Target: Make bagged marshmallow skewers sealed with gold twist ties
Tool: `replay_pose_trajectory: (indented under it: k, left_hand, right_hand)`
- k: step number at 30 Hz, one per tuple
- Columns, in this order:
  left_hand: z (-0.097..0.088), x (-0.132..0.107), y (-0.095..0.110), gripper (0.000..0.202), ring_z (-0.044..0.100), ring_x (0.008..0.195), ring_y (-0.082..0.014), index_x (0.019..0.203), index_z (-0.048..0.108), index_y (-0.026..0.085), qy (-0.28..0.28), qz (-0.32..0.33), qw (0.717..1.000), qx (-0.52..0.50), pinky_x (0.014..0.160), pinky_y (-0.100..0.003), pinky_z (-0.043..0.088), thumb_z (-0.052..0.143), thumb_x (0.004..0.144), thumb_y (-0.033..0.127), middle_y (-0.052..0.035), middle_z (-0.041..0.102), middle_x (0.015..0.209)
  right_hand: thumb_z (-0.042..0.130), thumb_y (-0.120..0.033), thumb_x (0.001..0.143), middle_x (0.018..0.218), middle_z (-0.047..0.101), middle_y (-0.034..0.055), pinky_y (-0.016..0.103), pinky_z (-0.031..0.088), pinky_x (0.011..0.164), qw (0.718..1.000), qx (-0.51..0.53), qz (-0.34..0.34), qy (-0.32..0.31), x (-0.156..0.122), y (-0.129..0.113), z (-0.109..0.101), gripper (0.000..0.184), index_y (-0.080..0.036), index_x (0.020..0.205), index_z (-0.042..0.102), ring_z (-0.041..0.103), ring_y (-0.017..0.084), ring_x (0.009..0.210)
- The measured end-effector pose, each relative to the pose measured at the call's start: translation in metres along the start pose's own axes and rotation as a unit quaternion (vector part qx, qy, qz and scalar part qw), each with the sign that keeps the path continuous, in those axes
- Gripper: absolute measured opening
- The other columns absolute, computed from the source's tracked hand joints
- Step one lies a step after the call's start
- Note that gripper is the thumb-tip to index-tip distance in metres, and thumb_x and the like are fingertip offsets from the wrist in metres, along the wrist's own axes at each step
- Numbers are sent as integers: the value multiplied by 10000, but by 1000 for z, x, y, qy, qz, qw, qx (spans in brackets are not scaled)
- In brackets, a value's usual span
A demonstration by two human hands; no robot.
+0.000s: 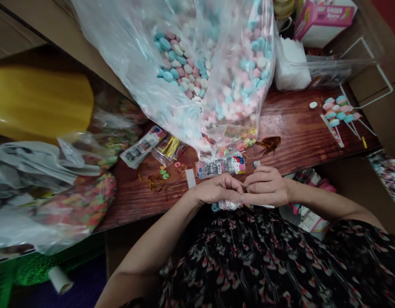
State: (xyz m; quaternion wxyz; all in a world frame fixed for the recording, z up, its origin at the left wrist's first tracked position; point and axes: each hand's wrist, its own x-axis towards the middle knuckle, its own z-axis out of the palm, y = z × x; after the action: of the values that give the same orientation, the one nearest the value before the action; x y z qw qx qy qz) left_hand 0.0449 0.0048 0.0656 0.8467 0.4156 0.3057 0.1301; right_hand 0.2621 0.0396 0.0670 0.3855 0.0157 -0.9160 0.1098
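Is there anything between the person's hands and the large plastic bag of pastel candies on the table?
Yes, a printed packet lies on the wooden table, just beyond the left hand and right hand, in front of the lower corner of the bag.

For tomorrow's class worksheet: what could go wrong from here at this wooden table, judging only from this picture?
The clear plastic bag of pastel pink and blue candies slumps over the dark wooden table, so it might tip and spill. The white wrapped bundle under the left hand and right hand is held beyond the table's edge and could drop into the person's lap. The small green and pink ring candies lying loose nearby could get knocked aside.
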Motion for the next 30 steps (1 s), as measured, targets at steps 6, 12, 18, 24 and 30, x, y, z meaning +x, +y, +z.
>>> replay_pose_trajectory:
  k: [6, 12, 18, 24, 30]
  left_hand:
    - [-7, 2, -4, 205, 457, 526, -60, 702, 713, 126, -63, -16, 996, 58, 519, -183, 365, 770, 706, 323, 20, 589, 583]
    - [-4, -4, -2, 198, 466, 543, -71, 711, 703, 126, -73, -16, 990, 119, 532, -193, 378, 756, 718, 316, 26, 599, 596]
    - [-10, -14, 16, 291, 432, 555, -78, 774, 684, 132, -50, 8, 945, 324, 523, -198, 321, 702, 766, 423, 51, 537, 613]
    - [10, -54, 58, 344, 545, 711, -158, 889, 685, 169, 144, 69, 753, 638, 684, -267, 419, 616, 849, 504, -26, 614, 774]
    - [60, -50, 46, 379, 581, 989, -237, 1020, 690, 200, 93, 241, 730, 632, 846, -366, 494, 579, 876, 532, -105, 637, 1113]
  right_hand:
    - [486, -237, 958, 764, 653, -3, 304, 408, 693, 999, 16, -7, -38, 0, -4, 9, 192, -194, 1014, 665, 630, 124, 851]
    - [476, -246, 966, 767, 636, 11, 318, 400, 707, 997, 6, -21, -79, 3, -9, 14, 216, -174, 846, 641, 605, 143, 834]
    - [492, -244, 962, 869, 629, -13, 382, 340, 780, 984, -62, -19, -167, 13, -15, 10, 139, -236, 887, 608, 534, 160, 915]
    - [459, -175, 927, 760, 564, 18, 348, 291, 696, 967, -116, 52, -220, 15, -13, 17, 142, -173, 869, 588, 448, 157, 731]
    - [429, -185, 888, 715, 553, 42, 305, 316, 640, 954, -128, 257, -88, 24, 7, 5, 186, -170, 750, 554, 437, 159, 693]
